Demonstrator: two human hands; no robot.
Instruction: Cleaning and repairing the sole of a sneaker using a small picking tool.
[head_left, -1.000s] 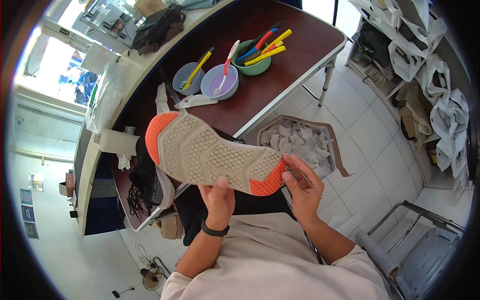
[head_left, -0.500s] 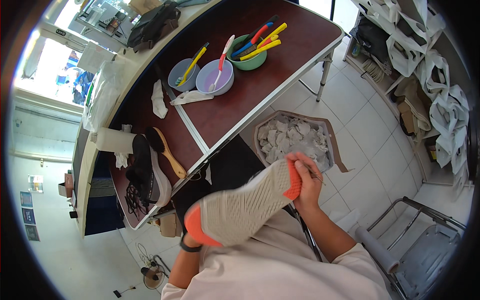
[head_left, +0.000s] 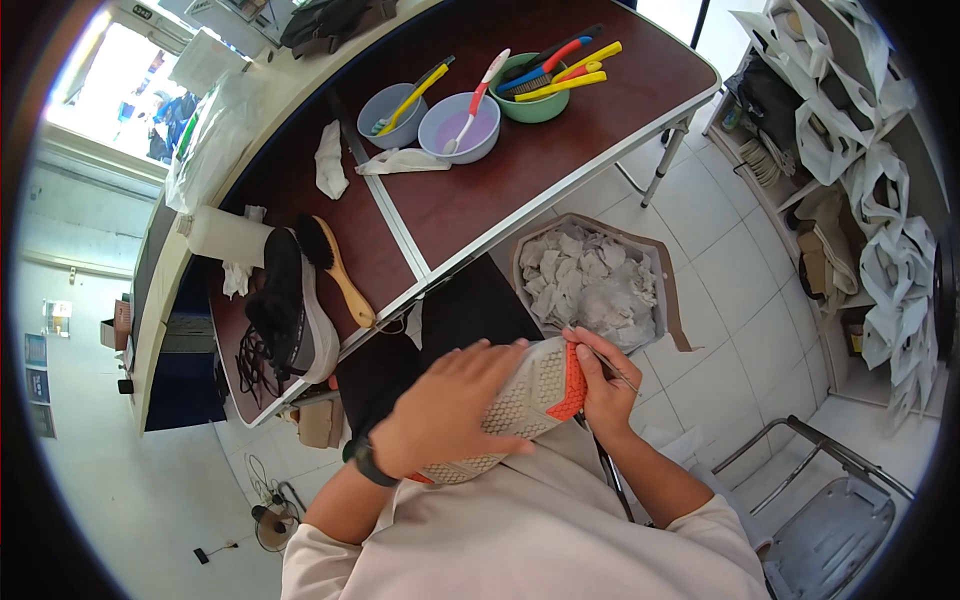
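Now the shoe (head_left: 520, 405) is down on my lap, sole up, no longer raised w/ the table behind it. My left hand (head_left: 450, 410) lies flat over it; right hand (head_left: 600, 385) pinches prob. a thin pick at the orange heel.

The left hand (head_left: 450, 405) lies flat over a shoe's pale sole (head_left: 520, 405), sole up, near the body. The right hand (head_left: 600, 385) grips its orange end, holding a thin tool (head_left: 612, 366). Bowls (head_left: 458, 128) with brushes sit far on the surface (head_left: 520, 190).
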